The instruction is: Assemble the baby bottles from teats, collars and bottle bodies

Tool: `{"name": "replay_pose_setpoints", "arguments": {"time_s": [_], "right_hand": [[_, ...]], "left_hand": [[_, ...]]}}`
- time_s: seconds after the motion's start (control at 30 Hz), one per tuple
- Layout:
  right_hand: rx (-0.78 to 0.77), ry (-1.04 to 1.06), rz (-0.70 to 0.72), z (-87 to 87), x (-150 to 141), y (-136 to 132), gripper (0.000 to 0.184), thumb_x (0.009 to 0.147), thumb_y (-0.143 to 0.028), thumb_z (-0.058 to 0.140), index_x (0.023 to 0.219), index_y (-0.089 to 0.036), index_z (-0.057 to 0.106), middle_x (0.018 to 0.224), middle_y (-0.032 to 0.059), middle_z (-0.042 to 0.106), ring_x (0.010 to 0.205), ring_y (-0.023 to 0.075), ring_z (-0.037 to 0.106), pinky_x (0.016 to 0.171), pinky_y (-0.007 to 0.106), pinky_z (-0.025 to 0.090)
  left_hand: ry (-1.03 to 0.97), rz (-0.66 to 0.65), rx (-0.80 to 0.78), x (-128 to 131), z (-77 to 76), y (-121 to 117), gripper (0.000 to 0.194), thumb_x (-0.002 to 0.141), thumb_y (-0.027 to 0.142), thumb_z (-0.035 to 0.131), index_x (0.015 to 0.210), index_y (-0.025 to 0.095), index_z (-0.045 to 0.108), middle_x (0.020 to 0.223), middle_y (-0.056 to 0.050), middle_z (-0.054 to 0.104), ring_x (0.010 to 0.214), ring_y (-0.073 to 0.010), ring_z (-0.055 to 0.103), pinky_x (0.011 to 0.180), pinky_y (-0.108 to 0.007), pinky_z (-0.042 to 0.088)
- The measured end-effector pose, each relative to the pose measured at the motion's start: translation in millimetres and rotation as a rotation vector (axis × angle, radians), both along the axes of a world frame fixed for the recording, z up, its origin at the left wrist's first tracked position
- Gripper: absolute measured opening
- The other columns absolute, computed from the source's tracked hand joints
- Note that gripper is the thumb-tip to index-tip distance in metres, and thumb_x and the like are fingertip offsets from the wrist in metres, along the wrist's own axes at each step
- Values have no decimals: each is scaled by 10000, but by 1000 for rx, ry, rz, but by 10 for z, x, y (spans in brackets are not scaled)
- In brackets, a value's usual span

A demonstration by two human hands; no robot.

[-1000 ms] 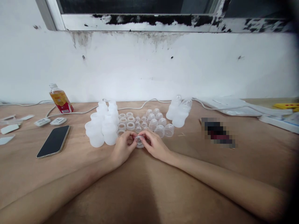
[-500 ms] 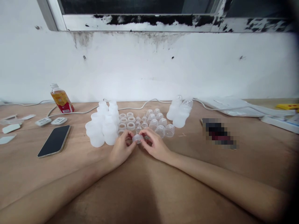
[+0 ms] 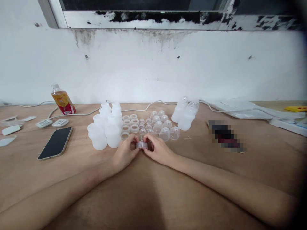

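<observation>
Between both hands, just above or on the table, is a clear bottle collar ring (image 3: 142,145), with what looks like part of a nipple rising from its top. My left hand (image 3: 127,149) pinches its left side with thumb and fingers. The right side is pinched by my right hand (image 3: 157,148). Beyond the fingers lie several clear bottle nipples (image 3: 142,126), partly hidden by the hands. Rows of collar rings (image 3: 134,128) lie to their left, and domed clear caps (image 3: 164,134) to their right. Frosted white baby bottles (image 3: 113,135) stand grouped left of the rings.
Capped bottles (image 3: 185,116) stand at the back right. A phone (image 3: 55,143) lies left, near a drink bottle (image 3: 63,100) and white tags (image 3: 60,123). A cable (image 3: 146,108) runs along the wall. Plastic bags (image 3: 240,108) and a blurred-out object (image 3: 225,135) are right.
The collar ring has been tipped level, its side now facing me, and sits slightly lower. Both hands keep their hold with the fingers shifted a little. The view has tilted slightly.
</observation>
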State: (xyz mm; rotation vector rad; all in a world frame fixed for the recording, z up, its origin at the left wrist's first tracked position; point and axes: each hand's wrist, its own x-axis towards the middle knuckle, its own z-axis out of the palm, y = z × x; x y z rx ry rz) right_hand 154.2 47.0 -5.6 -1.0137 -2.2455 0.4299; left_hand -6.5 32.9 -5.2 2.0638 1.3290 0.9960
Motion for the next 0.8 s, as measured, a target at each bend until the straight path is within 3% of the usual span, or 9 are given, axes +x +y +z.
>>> {"name": "replay_pose_setpoints", "arguments": {"time_s": [0.37,0.8], "right_hand": [[-2,13,9,19,17,-46,182,725,-121,459,890,-192,431,762,-5,522,611,99,470,595,225,372],[38,-1,54,22,14,-41,193,744,-126,446,926,-186,429,826,24,547,679,118,502,625,238,387]], "left_hand": [[91,-30,24,-32,36,18,84,704,184,502,761,191,441,665,40,520,593,-107,485,541,-210,361],[61,-23,27,-10,14,-26,79,716,185,481,760,194,416,674,32,527,605,-113,497,552,-221,374]]}}
